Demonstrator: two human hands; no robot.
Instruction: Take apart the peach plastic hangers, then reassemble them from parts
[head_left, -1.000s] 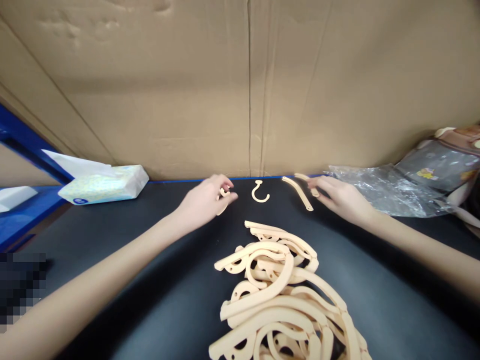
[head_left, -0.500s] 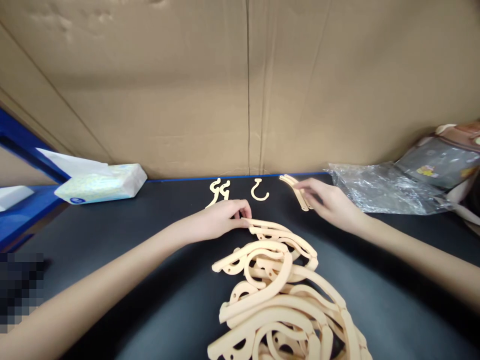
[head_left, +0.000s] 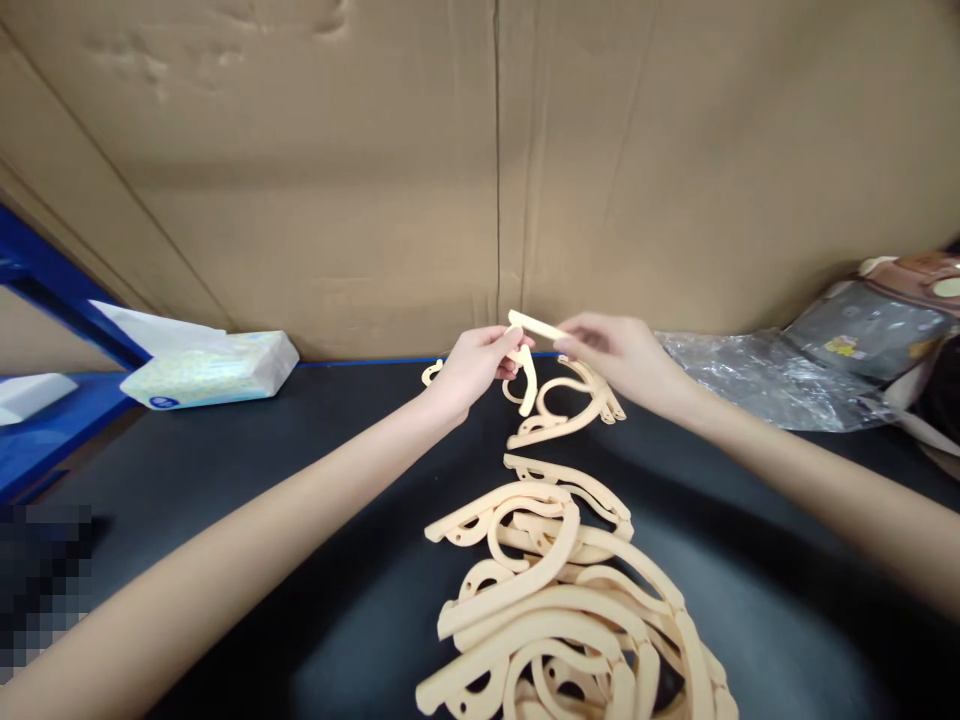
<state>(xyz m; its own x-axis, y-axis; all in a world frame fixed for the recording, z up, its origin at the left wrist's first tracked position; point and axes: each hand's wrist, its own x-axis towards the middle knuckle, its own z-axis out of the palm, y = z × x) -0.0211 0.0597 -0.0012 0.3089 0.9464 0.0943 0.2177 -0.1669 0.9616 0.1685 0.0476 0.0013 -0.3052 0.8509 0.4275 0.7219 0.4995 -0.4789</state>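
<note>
My left hand [head_left: 480, 365] is closed in a pinch on a beige hanger arm [head_left: 529, 385] that hangs down from its fingers. A straight beige hanger arm [head_left: 536, 324] spans from the left fingertips to my right hand [head_left: 611, 355], whose thumb and fingers grip its other end. Just below the hands is a curved hanger piece with a hook [head_left: 559, 425]; whether it lies on the table or hangs from a hand, I cannot tell. Nearer me lies a large heap of beige folding hangers [head_left: 555, 610].
Behind the hands lie loose hanger arms [head_left: 616, 408] and a hook [head_left: 431, 372], partly covered. A tissue pack [head_left: 217, 370] sits at left, and a clear plastic bag [head_left: 765, 375] at right. A cardboard wall [head_left: 337, 200] stands behind the black table [head_left: 300, 500].
Both hands have come together above the back of the table, left moving up and right moving left. A piece has left the top of the heap, and the hands now grip hanger parts.
</note>
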